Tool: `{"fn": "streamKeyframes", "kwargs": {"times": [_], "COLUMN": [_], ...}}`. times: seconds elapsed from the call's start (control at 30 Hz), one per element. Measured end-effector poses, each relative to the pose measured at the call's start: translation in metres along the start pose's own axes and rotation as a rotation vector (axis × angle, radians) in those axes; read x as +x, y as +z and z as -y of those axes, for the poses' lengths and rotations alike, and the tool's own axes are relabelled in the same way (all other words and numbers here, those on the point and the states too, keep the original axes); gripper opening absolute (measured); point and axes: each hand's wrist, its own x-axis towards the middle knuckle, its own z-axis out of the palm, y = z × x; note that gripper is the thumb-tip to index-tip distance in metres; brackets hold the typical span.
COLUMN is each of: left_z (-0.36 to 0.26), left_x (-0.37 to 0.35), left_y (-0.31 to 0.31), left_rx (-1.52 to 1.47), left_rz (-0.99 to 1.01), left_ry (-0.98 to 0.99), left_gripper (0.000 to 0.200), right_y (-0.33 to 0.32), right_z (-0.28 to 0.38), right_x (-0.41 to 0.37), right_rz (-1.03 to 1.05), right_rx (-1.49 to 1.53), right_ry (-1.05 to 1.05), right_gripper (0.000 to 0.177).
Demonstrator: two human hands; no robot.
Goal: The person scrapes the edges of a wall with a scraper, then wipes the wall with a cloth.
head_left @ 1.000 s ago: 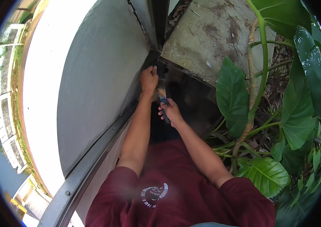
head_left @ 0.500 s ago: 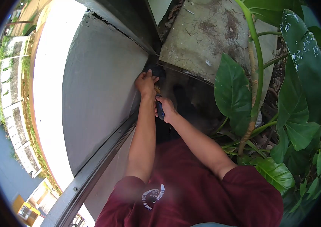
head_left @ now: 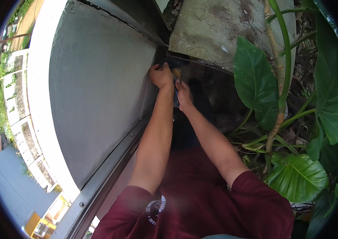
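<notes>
My right hand (head_left: 184, 96) is closed around a tool with a dark blue handle (head_left: 176, 92), mostly hidden behind the fingers. Just beyond the handle shows a small tan-brown piece (head_left: 177, 73), beside my left hand. Up in the dark corner, my left hand (head_left: 161, 76) has its fingers bent against a black object (head_left: 177, 61); what they grip is hard to make out. The grey panel (head_left: 103, 87) stands right beside the left wrist.
A metal rail (head_left: 109, 173) with bolts runs along the panel's lower edge. Ahead lies a dirty concrete slab (head_left: 204, 34). Large green leaves (head_left: 256, 75) and a thick stem (head_left: 282, 95) crowd the right side. Buildings and grass show at far left.
My view has shifted, so the plants sit further right. Both hands appear slightly higher and to the right, and the right hand has turned more upright, covering more of the blue handle.
</notes>
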Motion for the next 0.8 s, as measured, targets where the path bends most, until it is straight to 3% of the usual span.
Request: {"fn": "streamKeyframes", "kwargs": {"times": [0.17,0.43,0.53,0.63,0.73,0.8], "left_z": [0.035,0.01,0.026,0.027,-0.028,-0.018], "left_x": [0.005,0.033,0.038,0.053,0.035,0.033], "left_y": [0.014,0.013,0.027,0.027,0.0,-0.006], "left_rx": [0.038,0.093,0.005,0.134,0.054,0.023], "left_rz": [-0.007,0.364,0.407,0.406,0.608,0.625], "left_ry": [0.157,-0.018,-0.003,0.004,-0.219,-0.137], "left_gripper": [0.029,0.035,0.039,0.045,0.044,0.046], "right_y": [-0.012,0.0,0.01,0.023,0.034,0.037], "right_z": [0.001,-0.003,-0.003,-0.003,0.005,0.003], "right_x": [0.017,0.038,0.048,0.062,0.063,0.054], "right_rz": [0.108,0.146,0.111,0.136,0.136,0.147], "right_rx": [-0.136,-0.114,-0.045,0.004,0.033,0.057], "right_ry": [-0.04,0.06,0.083,0.124,0.14,0.115], "right_gripper": [0.029,0.028,0.029,0.031,0.032,0.033]}}
